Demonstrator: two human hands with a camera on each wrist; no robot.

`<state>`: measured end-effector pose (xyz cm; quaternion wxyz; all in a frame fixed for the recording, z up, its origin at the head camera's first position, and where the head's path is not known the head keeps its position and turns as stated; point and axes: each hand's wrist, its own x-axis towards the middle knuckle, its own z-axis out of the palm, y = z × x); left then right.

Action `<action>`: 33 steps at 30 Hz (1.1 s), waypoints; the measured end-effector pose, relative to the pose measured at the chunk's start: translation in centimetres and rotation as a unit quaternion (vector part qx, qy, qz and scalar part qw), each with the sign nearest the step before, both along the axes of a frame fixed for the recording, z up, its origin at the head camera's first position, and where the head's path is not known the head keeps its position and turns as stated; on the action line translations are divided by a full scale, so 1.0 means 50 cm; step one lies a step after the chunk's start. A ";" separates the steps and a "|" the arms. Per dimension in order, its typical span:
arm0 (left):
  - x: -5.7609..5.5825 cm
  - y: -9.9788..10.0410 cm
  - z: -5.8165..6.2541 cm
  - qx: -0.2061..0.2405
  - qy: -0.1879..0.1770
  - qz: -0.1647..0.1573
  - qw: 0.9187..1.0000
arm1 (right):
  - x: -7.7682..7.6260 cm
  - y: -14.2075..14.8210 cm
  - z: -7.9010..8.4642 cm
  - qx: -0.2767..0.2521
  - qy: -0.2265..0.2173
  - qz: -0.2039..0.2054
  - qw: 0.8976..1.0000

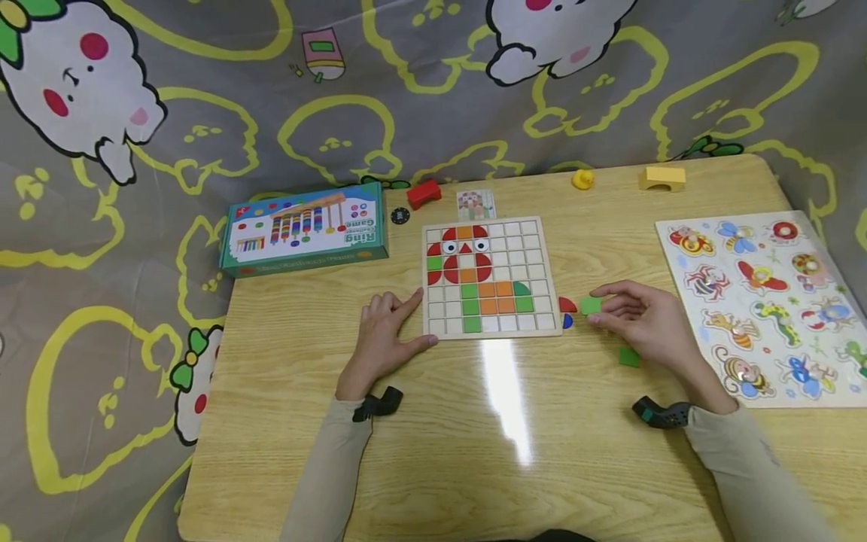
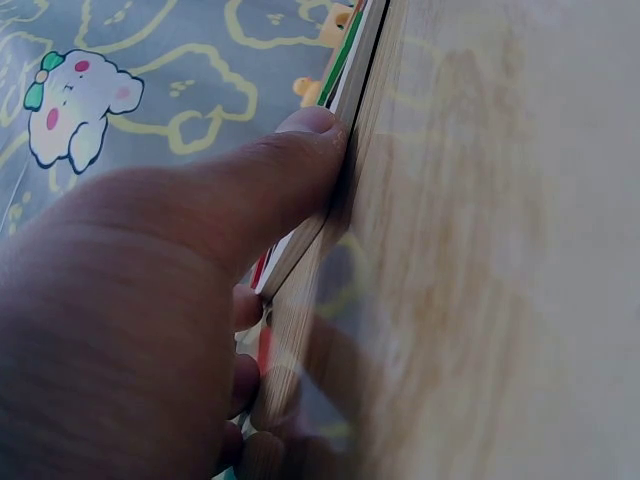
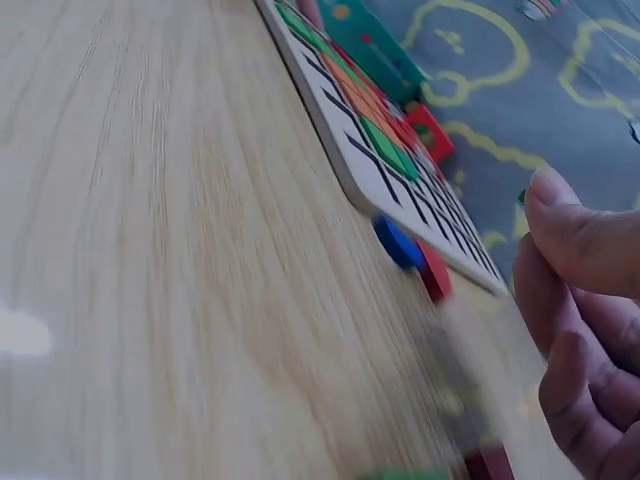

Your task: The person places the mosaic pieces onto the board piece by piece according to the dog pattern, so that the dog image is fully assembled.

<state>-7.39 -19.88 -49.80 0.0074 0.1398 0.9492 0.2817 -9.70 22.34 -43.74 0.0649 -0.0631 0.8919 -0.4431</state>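
Note:
My right hand (image 1: 646, 325) pinches a green square tile (image 1: 591, 305) between thumb and fingertips, just off the right side of the wooden grid board (image 1: 557, 331). In the right wrist view only a sliver of that tile shows past the thumb. A red piece (image 1: 567, 305) and a blue piece (image 1: 567, 321) lie by the board's right edge, and another green square tile (image 1: 629, 356) lies below the hand. My left hand (image 1: 382, 339) touches the board's near left corner with thumb and index finger extended. Red, orange and green pieces with two eye pieces form a picture in the grid.
Behind the board are a small picture card (image 1: 476, 205), a red block (image 1: 424, 194) and a black disc (image 1: 400, 216). A boxed game (image 1: 305, 229) lies at left. A yellow duck (image 1: 582, 179) and yellow arch block (image 1: 662, 178) stand at back; an insect puzzle board (image 1: 765, 301) lies right.

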 end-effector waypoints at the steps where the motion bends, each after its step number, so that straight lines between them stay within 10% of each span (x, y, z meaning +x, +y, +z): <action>1: 0.000 0.000 0.000 -0.001 0.000 0.000 1.000 | -0.003 -0.010 -0.001 -0.001 0.000 0.002 1.000; 15: -0.002 -0.001 0.000 -0.015 -0.006 0.002 1.000 | -0.029 -0.106 -0.032 0.035 0.072 0.143 0.986; 33: -0.002 -0.001 0.001 -0.013 -0.016 0.006 1.000 | -0.032 -0.131 -0.036 0.064 0.077 0.168 0.981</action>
